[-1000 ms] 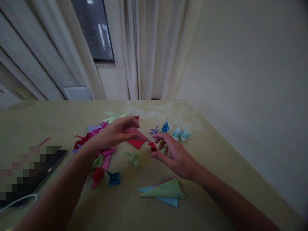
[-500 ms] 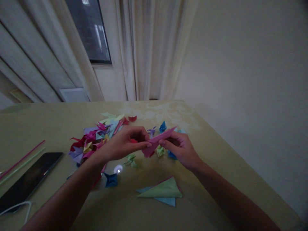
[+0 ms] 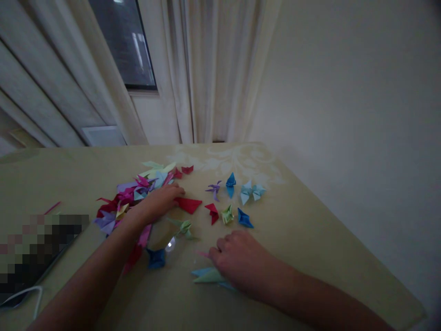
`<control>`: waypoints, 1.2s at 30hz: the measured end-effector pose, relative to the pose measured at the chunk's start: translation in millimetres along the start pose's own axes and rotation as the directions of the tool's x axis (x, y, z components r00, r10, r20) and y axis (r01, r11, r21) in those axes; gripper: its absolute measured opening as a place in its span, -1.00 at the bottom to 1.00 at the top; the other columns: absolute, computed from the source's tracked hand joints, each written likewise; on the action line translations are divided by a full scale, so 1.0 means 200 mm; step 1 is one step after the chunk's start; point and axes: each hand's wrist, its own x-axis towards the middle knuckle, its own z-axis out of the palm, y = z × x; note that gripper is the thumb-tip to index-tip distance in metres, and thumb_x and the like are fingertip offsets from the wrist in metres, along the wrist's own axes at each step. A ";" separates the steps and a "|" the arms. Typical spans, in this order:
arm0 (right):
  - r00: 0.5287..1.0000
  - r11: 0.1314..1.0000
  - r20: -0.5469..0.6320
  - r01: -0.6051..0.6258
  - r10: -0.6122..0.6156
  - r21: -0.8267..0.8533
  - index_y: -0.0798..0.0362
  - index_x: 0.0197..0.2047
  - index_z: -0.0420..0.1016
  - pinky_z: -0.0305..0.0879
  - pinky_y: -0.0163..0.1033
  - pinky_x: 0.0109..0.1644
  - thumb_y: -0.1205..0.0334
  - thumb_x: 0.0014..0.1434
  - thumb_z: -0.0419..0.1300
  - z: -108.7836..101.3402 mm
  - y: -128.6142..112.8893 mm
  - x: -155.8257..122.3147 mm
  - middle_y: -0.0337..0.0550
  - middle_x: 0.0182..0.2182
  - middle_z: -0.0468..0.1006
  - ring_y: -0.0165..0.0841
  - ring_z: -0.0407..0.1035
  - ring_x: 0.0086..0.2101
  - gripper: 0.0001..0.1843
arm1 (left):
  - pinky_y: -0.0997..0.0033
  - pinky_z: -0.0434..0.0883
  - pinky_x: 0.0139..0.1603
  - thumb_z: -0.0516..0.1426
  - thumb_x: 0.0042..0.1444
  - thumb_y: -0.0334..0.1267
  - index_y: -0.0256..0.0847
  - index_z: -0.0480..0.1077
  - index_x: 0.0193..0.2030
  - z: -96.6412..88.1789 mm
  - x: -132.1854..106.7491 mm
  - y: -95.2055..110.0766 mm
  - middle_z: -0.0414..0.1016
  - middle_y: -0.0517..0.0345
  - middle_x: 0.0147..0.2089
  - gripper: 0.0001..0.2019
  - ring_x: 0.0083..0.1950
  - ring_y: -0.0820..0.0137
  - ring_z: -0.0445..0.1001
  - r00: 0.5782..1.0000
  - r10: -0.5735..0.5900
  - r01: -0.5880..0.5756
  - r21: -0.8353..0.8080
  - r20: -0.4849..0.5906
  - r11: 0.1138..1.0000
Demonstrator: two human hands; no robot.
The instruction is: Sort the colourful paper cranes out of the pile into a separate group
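Observation:
My left hand (image 3: 164, 201) reaches over the right side of a pile of colourful folded paper (image 3: 129, 195). Its fingers are curled at the near end of a red folded paper (image 3: 189, 205), which lies flat and points right. My right hand (image 3: 237, 259) is low over the table, closed, with the tip of a pink folded paper (image 3: 204, 254) poking out at its left; the hand hides the rest. Beneath it lie a light green folded paper (image 3: 208, 276) and a light blue folded paper (image 3: 200, 272), both partly covered.
Small origami figures stand beyond my right hand: a purple one (image 3: 214, 189), blue ones (image 3: 230, 184), light blue ones (image 3: 245, 192), a red one (image 3: 212, 214) and a green one (image 3: 227, 214). A blue folded piece (image 3: 156, 258) lies near my left forearm. A dark device (image 3: 51, 264) with a white cable (image 3: 39, 299) is left.
My hands have parted. The right one has brought the pink folded paper down to the green and blue ones; the left one has moved left to the red paper beside the pile.

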 end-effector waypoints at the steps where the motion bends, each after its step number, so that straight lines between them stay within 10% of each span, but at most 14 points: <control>1: 1.000 1.000 0.028 0.010 -0.010 0.002 0.11 -0.12 0.61 0.27 -0.20 -0.39 0.33 0.39 0.26 0.04 -0.03 0.02 -0.05 -0.36 0.68 -0.19 0.55 -0.40 -0.92 | 0.19 0.40 0.21 0.18 0.14 -0.42 -0.19 0.56 0.02 0.00 0.00 -0.01 0.58 -0.12 0.14 -0.69 0.17 0.11 0.55 1.000 0.007 -0.007 -0.003 0.017 1.000; 7: 0.995 0.999 0.096 0.018 -0.021 0.031 0.05 -0.19 0.64 0.22 -0.22 -0.50 0.27 0.42 0.26 0.13 -0.07 0.04 -0.09 -0.40 0.69 -0.18 0.55 -0.48 -0.86 | 0.23 0.42 0.05 0.21 0.08 -0.38 -0.19 0.51 -0.17 -0.03 -0.01 0.00 0.62 -0.04 -0.06 -0.84 0.01 0.14 0.55 1.000 -0.007 0.007 -0.007 0.022 1.000; 14: 0.988 0.975 -0.064 -0.126 0.140 0.180 0.09 -0.23 0.62 0.30 -0.25 -0.37 0.02 0.45 0.26 -0.07 0.11 0.00 -0.08 -0.33 0.66 -0.27 0.53 -0.40 -0.67 | 0.33 0.43 -0.13 0.19 0.27 -0.13 -0.18 0.50 -0.15 -0.18 -0.07 0.14 0.62 0.09 -0.17 -0.83 -0.14 0.26 0.56 0.993 0.088 -0.108 -0.340 -0.073 0.934; 19: 0.744 0.959 -0.607 -0.183 0.278 0.215 -0.06 0.37 0.39 0.50 -0.03 0.04 0.12 0.47 0.25 -0.16 0.27 -0.07 0.12 0.25 0.44 -0.09 0.48 0.07 -0.54 | 0.42 0.42 -0.23 0.16 0.38 -0.02 -0.19 0.56 -0.12 -0.25 -0.15 0.40 0.55 0.16 -0.27 -0.72 -0.25 0.38 0.49 0.953 0.269 -0.288 -0.703 -0.142 0.650; 22: 0.715 0.991 -0.687 -0.077 0.132 0.110 -0.24 0.31 0.47 0.40 0.07 0.18 0.19 0.47 0.22 -0.18 0.28 -0.11 -0.02 0.23 0.45 -0.08 0.41 0.12 -0.61 | 0.46 0.41 -0.33 0.15 0.40 -0.01 -0.19 0.56 -0.05 -0.24 -0.18 0.51 0.51 0.18 -0.32 -0.70 -0.35 0.44 0.44 0.948 0.296 -0.271 -0.790 -0.120 0.550; 26: 0.764 0.986 -0.627 -0.072 0.151 0.149 -0.15 -0.02 0.67 0.28 0.04 0.07 0.18 0.51 0.15 -0.22 0.27 -0.14 -0.07 -0.16 0.61 -0.14 0.44 -0.11 -0.77 | 0.41 0.49 -0.17 0.08 0.47 -0.02 -0.12 0.55 0.13 -0.23 -0.20 0.51 0.62 0.10 -0.15 -0.67 -0.21 0.37 0.55 0.937 0.336 -0.307 -0.697 -0.100 0.648; 29: 0.888 0.959 -0.432 -0.029 0.154 0.282 -0.03 -0.10 0.66 0.26 -0.09 -0.04 0.18 0.50 0.19 -0.26 0.27 -0.17 -0.11 -0.24 0.61 -0.22 0.45 -0.19 -0.80 | 0.30 0.46 0.08 0.03 0.49 -0.08 -0.08 0.57 0.08 -0.25 -0.23 0.45 0.65 0.07 -0.01 -0.69 0.01 0.28 0.58 0.946 0.299 -0.322 -0.447 -0.122 0.835; 32: 0.989 0.901 -0.135 0.004 0.061 0.434 0.02 -0.17 0.63 0.23 -0.25 -0.22 0.24 0.40 0.32 -0.24 0.27 -0.16 -0.24 -0.33 0.60 -0.33 0.47 -0.30 -0.93 | 0.29 0.44 -0.01 0.15 0.39 -0.01 -0.06 0.58 0.00 -0.24 -0.26 0.41 0.66 0.09 -0.05 -0.74 -0.03 0.23 0.59 0.968 0.251 -0.237 -0.262 0.022 0.936; 36: 0.996 0.883 0.085 -0.006 -0.039 0.470 0.01 -0.26 0.67 0.06 -0.32 -0.40 0.15 0.30 0.43 -0.12 0.21 -0.07 -0.32 -0.49 0.54 -0.39 0.42 -0.44 -0.87 | 0.28 0.38 -0.16 0.30 0.16 -0.17 -0.08 0.57 -0.07 -0.17 -0.27 0.42 0.64 0.04 -0.09 -0.80 -0.10 0.16 0.58 0.979 0.141 -0.136 -0.044 0.144 0.990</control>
